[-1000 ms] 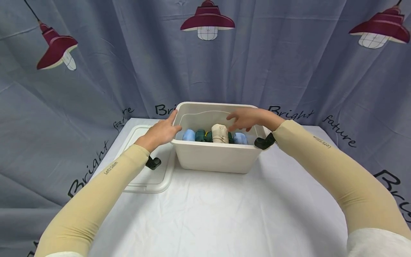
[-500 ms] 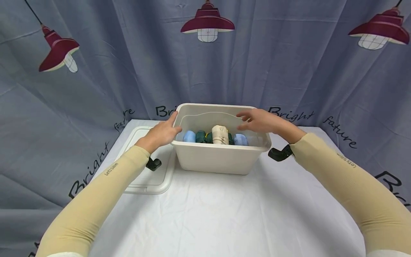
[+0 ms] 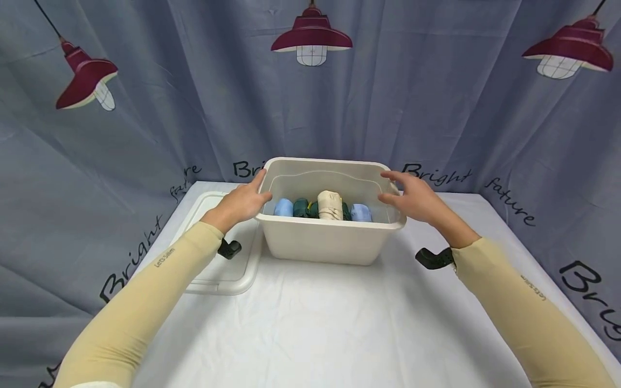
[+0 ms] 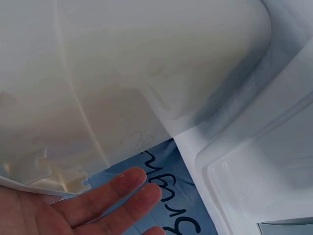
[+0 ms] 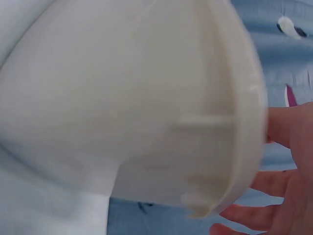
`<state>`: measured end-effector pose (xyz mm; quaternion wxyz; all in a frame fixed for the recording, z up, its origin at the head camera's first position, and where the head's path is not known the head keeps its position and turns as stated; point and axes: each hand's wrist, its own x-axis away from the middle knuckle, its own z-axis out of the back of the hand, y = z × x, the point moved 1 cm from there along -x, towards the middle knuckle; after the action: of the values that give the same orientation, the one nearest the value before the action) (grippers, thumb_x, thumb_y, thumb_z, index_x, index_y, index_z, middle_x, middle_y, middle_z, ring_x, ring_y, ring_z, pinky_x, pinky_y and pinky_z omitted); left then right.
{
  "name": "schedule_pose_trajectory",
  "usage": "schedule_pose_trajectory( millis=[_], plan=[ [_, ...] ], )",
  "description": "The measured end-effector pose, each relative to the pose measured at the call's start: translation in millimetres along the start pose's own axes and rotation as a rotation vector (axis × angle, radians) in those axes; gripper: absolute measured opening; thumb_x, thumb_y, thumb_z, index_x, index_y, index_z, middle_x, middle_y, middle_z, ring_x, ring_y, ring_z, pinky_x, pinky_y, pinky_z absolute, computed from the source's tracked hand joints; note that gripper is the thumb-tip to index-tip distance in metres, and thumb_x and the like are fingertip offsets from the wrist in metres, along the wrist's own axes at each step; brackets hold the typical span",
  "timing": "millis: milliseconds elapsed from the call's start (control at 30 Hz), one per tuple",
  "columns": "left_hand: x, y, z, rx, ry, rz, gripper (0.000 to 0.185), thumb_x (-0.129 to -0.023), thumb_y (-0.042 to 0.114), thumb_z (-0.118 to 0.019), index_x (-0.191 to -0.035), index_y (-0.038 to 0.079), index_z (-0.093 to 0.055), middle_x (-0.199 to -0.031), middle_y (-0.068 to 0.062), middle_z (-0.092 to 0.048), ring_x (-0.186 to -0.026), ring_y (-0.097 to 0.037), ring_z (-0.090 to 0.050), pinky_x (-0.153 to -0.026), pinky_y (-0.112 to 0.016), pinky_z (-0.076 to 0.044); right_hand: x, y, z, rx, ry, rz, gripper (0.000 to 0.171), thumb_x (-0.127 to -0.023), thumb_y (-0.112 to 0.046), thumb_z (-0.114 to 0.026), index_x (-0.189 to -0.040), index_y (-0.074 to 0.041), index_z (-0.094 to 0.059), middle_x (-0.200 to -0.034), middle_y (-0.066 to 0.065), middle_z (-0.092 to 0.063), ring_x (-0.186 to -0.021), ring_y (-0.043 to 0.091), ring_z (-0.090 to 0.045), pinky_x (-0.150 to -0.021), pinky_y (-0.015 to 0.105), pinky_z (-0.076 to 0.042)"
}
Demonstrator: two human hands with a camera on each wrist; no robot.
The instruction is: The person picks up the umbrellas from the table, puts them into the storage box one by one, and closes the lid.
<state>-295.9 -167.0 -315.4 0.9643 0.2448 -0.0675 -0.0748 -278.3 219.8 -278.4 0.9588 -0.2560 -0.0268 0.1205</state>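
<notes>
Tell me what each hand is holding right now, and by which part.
Neither hand grips anything. The left hand rests with straight fingers against the left rim of the white bin; the right hand is open at its right rim, contact unclear.

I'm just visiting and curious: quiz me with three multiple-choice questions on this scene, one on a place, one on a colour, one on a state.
1. Where does the lid lie?
A. on the bin
B. on the table, on the person's left of the bin
C. on the floor

2. What colour is the tallest roll in the bin?
A. red
B. black
C. beige

3. How is the right hand?
A. open at the bin's rim
B. clenched on a roll
C. out of view

Answers: 1 B, the lid lies flat beside the bin. 2 C, it stands out beige among blue and green rolls. 3 A, its fingers are straight.
</notes>
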Motion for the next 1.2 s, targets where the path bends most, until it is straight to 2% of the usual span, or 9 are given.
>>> schedule_pose_trajectory(
  millis=[233,500,733,933,1000,1100,1200],
  plan=[
    [2.4,0.7,0.3,-0.018,0.007,-0.014,0.074,-0.102,0.047,-0.037,-0.163,0.033,0.002,-0.142,-0.022,-0.056,-0.114,-0.037,-0.062,-0.095,-0.055,-0.046,4,20,-13,-0.078,0.036,-0.07,0.078,-0.097,-0.038,-0.063,-0.161,-0.013,-0.025,-0.164,0.023,-0.024,-0.145,0.048,-0.031,-0.107,0.069,-0.035],
    [1.8,0.3,-2.0,0.004,-0.004,-0.006,0.074,-0.101,0.048,-0.036,-0.163,0.034,0.002,-0.153,-0.023,-0.044,-0.131,-0.042,-0.053,-0.104,-0.059,-0.041,6,34,-24,-0.187,0.054,-0.069,0.075,-0.099,-0.034,-0.061,-0.161,-0.013,-0.025,-0.163,0.019,-0.029,-0.146,0.044,-0.03,-0.108,0.065,-0.037],
    [1.8,-0.9,-0.2,-0.007,0.005,-0.016,0.077,-0.1,0.047,-0.038,-0.163,0.032,0.003,-0.15,-0.024,-0.048,-0.128,-0.04,-0.055,-0.104,-0.058,-0.041,7,35,-31,-0.308,0.072,-0.086,0.078,-0.099,-0.035,-0.06,-0.163,-0.019,-0.018,-0.165,0.016,-0.026,-0.145,0.043,-0.033,-0.106,0.063,-0.04],
    [3.5,-2.6,1.6,-0.007,-0.01,-0.024,0.079,-0.099,0.05,-0.038,-0.163,0.032,0.005,-0.153,-0.021,-0.046,-0.131,-0.04,-0.053,-0.107,-0.059,-0.038,6,37,-38,-0.371,0.099,-0.102,0.08,-0.097,-0.031,-0.064,-0.163,-0.021,-0.02,-0.164,0.016,-0.026,-0.144,0.041,-0.034,-0.108,0.063,-0.038],
    [3.8,-2.7,2.3,-0.016,-0.011,-0.025,0.079,-0.1,0.05,-0.038,-0.163,0.031,0.004,-0.15,-0.021,-0.05,-0.125,-0.039,-0.057,-0.104,-0.059,-0.041,6,38,-39,-0.382,0.106,-0.106,0.08,-0.096,-0.031,-0.065,-0.163,-0.022,-0.021,-0.164,0.015,-0.027,-0.144,0.041,-0.034,-0.108,0.062,-0.038],
    [3.1,-2.4,3.3,-0.046,-0.003,-0.029,0.078,-0.1,0.049,-0.039,-0.163,0.03,0.003,-0.129,-0.023,-0.064,-0.104,-0.036,-0.065,-0.093,-0.055,-0.046,6,39,-40,-0.396,0.113,-0.106,0.08,-0.096,-0.031,-0.065,-0.163,-0.023,-0.021,-0.163,0.017,-0.027,-0.143,0.041,-0.035,-0.108,0.062,-0.039],
    [2.7,-1.2,4.9,-0.074,0.019,-0.043,0.078,-0.1,0.048,-0.041,-0.164,0.027,-0.002,-0.118,-0.023,-0.068,-0.089,-0.031,-0.064,-0.084,-0.05,-0.048,6,40,-39,-0.401,0.117,-0.111,0.081,-0.096,-0.033,-0.065,-0.163,-0.024,-0.021,-0.163,0.019,-0.027,-0.143,0.041,-0.035,-0.108,0.062,-0.039]
  ],
)
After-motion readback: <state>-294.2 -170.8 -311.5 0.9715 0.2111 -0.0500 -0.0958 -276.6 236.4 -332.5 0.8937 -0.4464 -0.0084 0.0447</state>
